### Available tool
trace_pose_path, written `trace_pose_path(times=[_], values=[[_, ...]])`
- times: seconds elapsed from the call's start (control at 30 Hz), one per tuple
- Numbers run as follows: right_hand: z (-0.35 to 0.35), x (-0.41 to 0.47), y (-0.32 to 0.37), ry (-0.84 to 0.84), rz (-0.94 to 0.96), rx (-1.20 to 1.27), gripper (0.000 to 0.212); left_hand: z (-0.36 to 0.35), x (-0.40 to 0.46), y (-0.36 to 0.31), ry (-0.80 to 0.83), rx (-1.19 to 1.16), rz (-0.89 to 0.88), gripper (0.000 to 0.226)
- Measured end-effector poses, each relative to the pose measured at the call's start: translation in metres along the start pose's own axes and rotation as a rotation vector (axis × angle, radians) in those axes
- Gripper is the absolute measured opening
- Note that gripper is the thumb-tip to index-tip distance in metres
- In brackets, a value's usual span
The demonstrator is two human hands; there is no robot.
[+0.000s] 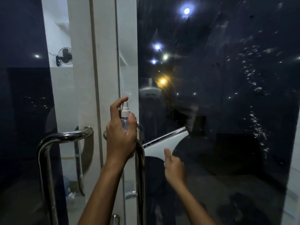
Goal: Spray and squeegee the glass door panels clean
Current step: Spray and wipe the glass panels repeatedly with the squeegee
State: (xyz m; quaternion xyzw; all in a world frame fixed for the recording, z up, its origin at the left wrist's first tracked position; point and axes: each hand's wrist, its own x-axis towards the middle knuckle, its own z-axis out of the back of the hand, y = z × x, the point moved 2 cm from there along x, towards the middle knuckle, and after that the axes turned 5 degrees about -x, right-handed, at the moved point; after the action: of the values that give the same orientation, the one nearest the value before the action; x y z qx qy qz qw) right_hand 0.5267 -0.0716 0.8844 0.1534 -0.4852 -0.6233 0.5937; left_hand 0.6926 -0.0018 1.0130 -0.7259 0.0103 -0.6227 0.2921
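My left hand (pixel 121 132) grips a small clear spray bottle (pixel 125 115) with a white nozzle, index finger raised over the top, in front of the white door frame. My right hand (pixel 174 166) holds the handle of a white squeegee (pixel 164 144), thumb up along it. The squeegee blade lies tilted against the right glass panel (pixel 219 95), its right end higher. Droplets and foam streaks run down the right side of that panel. The left glass panel (pixel 22 95) is dark and reflective.
Two curved steel pull handles (pixel 48 151) (pixel 140 176) stand on either side of the white centre frame (pixel 103 62). Reflections of lamps and a wall fan show in the glass. A white frame edge (pixel 293 176) borders the right panel.
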Motion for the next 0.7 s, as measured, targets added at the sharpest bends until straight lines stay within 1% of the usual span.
trace_pose_path(times=[0.07,0.17,0.23,0.3,0.4,0.47,0.53,0.6,0.7], values=[[-0.002,0.009,0.026,-0.022,0.027,0.136,0.075,0.003,-0.003,-0.001,0.006,0.008,-0.004,0.041],[0.011,0.044,0.082,-0.083,0.086,0.284,0.062,0.011,-0.002,0.0,0.001,0.015,0.008,0.042],[0.015,0.058,0.101,-0.117,0.119,0.326,0.063,0.015,-0.001,-0.001,-0.002,0.039,-0.008,0.043],[0.004,0.057,0.09,-0.118,0.096,0.299,0.063,0.016,-0.004,-0.001,0.001,0.049,-0.015,0.044],[-0.029,0.019,0.031,-0.104,0.004,0.249,0.067,0.014,-0.013,0.001,0.007,0.05,0.009,0.043],[-0.043,-0.01,-0.006,-0.077,-0.055,0.283,0.07,0.011,-0.021,0.001,0.013,0.029,0.022,0.044],[-0.046,-0.023,-0.023,-0.076,-0.085,0.294,0.07,0.009,-0.028,0.002,0.021,0.012,0.025,0.044],[-0.04,-0.016,-0.013,-0.111,-0.077,0.29,0.067,0.005,-0.033,0.004,0.038,0.001,0.028,0.042],[-0.013,0.021,0.03,-0.193,-0.022,0.293,0.06,-0.001,-0.039,0.007,0.046,0.0,0.03,0.039]])
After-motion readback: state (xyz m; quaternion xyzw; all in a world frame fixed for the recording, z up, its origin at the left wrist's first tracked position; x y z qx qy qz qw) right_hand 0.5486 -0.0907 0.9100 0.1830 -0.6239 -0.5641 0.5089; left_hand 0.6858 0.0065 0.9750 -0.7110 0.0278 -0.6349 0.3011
